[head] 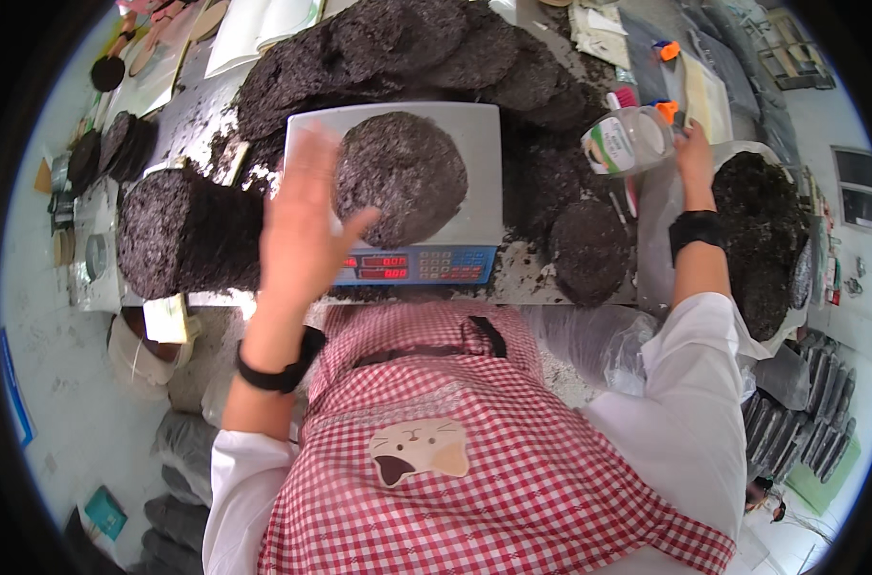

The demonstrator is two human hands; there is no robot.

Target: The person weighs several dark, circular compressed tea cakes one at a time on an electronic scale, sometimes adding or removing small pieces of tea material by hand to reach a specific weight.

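Note:
A round, dark, flat cake of pressed dried material (401,180) lies on the pale pan of a blue electronic scale (454,264), whose red digits are lit. My left hand (303,215), blurred and with fingers spread, is over the pan's left part, its thumb at the cake's lower left edge; it grips nothing. Off to the right, my right hand (695,154) is beside a clear plastic jar (630,141) with a label, lying tilted. The fingers are by the jar's end and an orange-and-blue nozzle (666,110); whether they hold either is unclear.
Behind the scale rises a heap of dark round cakes (407,43). A stack of cakes (192,233) lies on its side at left, and another cake (590,251) sits right of the scale. A lined container of dark material (756,237) stands far right. Another person's hand (145,54) shows top left.

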